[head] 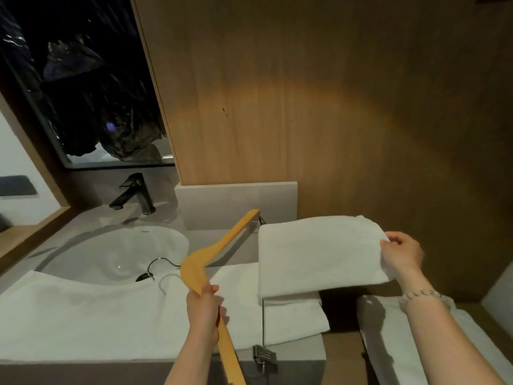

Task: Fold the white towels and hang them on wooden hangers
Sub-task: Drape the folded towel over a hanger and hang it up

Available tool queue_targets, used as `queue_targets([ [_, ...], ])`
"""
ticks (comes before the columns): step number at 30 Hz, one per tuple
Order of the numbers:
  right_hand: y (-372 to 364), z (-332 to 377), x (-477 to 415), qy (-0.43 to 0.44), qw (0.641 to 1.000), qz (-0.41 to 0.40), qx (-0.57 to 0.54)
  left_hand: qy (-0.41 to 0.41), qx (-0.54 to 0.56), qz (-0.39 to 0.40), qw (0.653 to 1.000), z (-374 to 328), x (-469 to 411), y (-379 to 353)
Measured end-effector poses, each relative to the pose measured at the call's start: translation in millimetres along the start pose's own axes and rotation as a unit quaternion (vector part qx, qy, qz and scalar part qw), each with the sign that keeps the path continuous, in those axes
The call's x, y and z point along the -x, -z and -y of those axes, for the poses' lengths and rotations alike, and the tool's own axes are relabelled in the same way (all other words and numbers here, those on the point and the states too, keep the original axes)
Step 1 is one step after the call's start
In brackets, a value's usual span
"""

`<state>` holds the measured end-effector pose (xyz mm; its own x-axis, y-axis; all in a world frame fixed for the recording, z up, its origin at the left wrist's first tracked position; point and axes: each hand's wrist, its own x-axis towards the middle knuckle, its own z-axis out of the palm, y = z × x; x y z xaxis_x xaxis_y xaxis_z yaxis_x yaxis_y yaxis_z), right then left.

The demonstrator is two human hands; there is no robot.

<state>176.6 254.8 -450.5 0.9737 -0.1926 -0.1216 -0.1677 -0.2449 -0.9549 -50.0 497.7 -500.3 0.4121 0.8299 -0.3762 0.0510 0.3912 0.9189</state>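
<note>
A bathroom: white basin (116,254) set in a grey counter (83,218), black tap (136,194), mirror (83,87) above.

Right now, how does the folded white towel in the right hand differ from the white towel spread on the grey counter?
The folded white towel is a compact rectangle, lifted and pinched by the right hand; the spread white towel lies flat and wider on the grey counter. Both are white.

No words, brands or numbers can be read here. The sink (125,245) carries one tiny dark mark near its back rim (too small and blurred to make out).
</note>
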Motion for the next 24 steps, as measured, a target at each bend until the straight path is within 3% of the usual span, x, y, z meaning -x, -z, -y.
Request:
queue_targets([
  [8,2.5,-83.8,-40.2,-0.071,0.988,-0.044,0.127,0.007,-0.015,-0.021,1.000,15.7,-2.4,-12.7],
  [13,-12.6,-109.8,-32.9,-0.081,0.984,-0.025,0.155,0.006,-0.022,-0.042,0.999,15.9,-5.0,-13.1],
  [19,-36.3,-134.8,-17.9,-0.120,0.969,0.058,0.207,0.020,-0.019,-0.039,0.999,9.0,-0.4,-16.0],
  [21,-43.0,-122.8,-10.3,-0.059,0.966,0.062,0.243,0.035,-0.007,-0.025,0.999,2.9,6.0,-16.0],
  [24,-52.7,-68.8,18.3,0.112,0.954,0.129,0.245,0.065,0.045,0.024,0.997,-15.5,18.6,-24.0],
])
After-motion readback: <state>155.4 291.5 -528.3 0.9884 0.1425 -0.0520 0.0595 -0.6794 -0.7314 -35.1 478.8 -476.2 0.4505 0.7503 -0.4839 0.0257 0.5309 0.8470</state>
